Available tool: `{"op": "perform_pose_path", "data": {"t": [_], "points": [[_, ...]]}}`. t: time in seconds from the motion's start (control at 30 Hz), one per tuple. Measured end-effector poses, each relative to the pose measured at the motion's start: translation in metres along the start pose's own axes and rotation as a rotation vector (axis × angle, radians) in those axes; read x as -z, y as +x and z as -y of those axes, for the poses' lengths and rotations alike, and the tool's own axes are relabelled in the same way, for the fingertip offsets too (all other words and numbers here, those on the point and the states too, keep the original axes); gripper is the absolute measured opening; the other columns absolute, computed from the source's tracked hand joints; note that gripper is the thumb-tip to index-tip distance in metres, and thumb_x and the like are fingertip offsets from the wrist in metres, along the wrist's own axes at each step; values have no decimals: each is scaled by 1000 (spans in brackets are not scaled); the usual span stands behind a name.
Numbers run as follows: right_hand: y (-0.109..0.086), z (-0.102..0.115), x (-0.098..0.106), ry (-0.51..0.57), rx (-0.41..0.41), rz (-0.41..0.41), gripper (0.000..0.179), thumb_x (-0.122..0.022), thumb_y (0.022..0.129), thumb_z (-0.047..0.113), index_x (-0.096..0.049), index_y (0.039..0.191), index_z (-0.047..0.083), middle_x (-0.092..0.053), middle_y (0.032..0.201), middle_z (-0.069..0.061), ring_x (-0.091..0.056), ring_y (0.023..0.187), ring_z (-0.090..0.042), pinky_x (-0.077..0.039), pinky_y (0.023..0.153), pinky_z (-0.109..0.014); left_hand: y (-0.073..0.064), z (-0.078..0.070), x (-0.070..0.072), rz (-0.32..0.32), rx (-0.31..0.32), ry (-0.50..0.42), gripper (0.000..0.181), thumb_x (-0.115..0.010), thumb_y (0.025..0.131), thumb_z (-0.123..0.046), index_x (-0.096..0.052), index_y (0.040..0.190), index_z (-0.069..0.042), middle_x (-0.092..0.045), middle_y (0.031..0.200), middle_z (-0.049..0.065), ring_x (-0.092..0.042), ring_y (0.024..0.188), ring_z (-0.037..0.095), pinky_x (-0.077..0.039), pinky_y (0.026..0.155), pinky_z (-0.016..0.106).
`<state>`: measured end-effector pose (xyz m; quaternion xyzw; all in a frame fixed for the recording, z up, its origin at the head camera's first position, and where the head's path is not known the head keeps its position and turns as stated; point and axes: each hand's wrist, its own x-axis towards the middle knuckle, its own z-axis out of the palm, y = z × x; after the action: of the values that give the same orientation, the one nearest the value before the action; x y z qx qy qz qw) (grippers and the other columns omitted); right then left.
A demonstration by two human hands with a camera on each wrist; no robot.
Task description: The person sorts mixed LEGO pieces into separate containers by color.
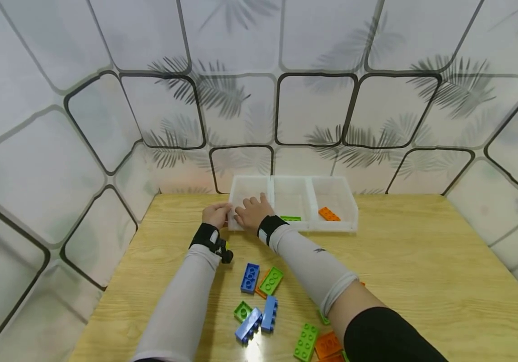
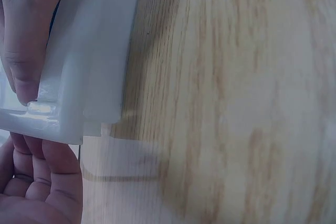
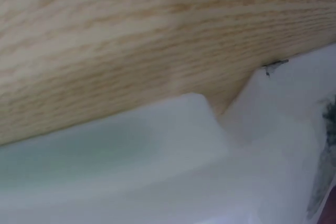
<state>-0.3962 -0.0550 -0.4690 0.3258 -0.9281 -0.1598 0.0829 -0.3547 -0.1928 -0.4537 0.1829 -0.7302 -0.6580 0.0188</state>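
Three-compartment box (image 1: 331, 226) of smooth, translucent white plastic sits near the wood-grain table's (image 1: 421, 251) far edge, long axis running left to right. The left hand (image 1: 215, 216) grips its left end; the right hand (image 1: 253, 213) reaches into the left compartment, its hold impossible to tell. Nearer, the right arm (image 1: 315, 256) partly hides studded bricks (image 1: 306, 342).

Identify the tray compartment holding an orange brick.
The tray's rightmost compartment; the middle one shows a green brick, and the right hand partly hides the left one.
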Motion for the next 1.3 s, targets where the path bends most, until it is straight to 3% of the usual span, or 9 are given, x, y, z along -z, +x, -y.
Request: {"op": "perform_pose_path", "data": {"t": [0.13, 0.27, 0.47, 0.7, 0.97, 1.1, 1.3], "points": [[-11, -6, -5, -8, -2, -17, 46, -25, 106, 48, -58, 129, 26, -59, 127, -2, -51, 123, -23, -29, 109, -53, -6, 2, -11, 10, -2, 2, 34, -61, 97, -21, -65, 124, 0, -65, 93, 11, -59, 76, 14, -53, 72, 33], [-23, -15, -15, -20, 43, -91, 44, -28, 106, 46, -58, 129, 24, -58, 129, -1, -49, 125, -23, -27, 111, -49, -11, 5, -24, 23, -3, 7, 34, -61, 97, -21, -65, 124, 0, -65, 94, 13, -60, 78, 16, -54, 73, 34], [-49, -35, -14, 23, 148, -103, 51, -31, 106, 43, -38, 150, 17, -35, 155, -2, -25, 144, -23, -18, 116, -43, -11, 4, -35, 20, -9, 37, 38, -58, 98, -22, -61, 129, 0, -64, 116, 20, -62, 98, 27, -53, 85, 42], [-94, -78, 7, 105, 168, -138, 59, -33, 106, 42, -21, 156, 14, -17, 162, -5, -11, 148, -24, -13, 118, -43, -3, -6, -25, -21, -14, 87, 39, -57, 99, -23, -60, 132, -2, -60, 129, 19, -59, 111, 32, -51, 89, 43], [-168, -112, 2, 359, 166, -178, 60, -46, 104, 33, -27, 153, 5, -28, 157, -14, -24, 144, -32, -19, 116, -45, -5, -8, -6, -37, -89, 180, 40, -53, 101, -22, -57, 135, -2, -59, 130, 20, -58, 106, 30, -50, 77, 32], [-198, -111, -4, 431, 168, -135, 61, -52, 101, 34, -32, 151, 4, -34, 154, -14, -35, 139, -31, -30, 111, -44, -6, -9, -4, -55, -130, 247, 39, -52, 101, -21, -58, 133, -1, -59, 128, 22, -58, 108, 33, -50, 83, 37], [-235, -93, -2, 462, 162, 81, 71, -53, 96, 53, -38, 149, 8, -39, 151, -12, -47, 130, -31, -42, 101, -46, -7, -5, -13, -85, -187, 363, 37, -51, 101, -20, -60, 130, 1, -61, 125, 22, -58, 111, 36, -46, 94, 46]]}}
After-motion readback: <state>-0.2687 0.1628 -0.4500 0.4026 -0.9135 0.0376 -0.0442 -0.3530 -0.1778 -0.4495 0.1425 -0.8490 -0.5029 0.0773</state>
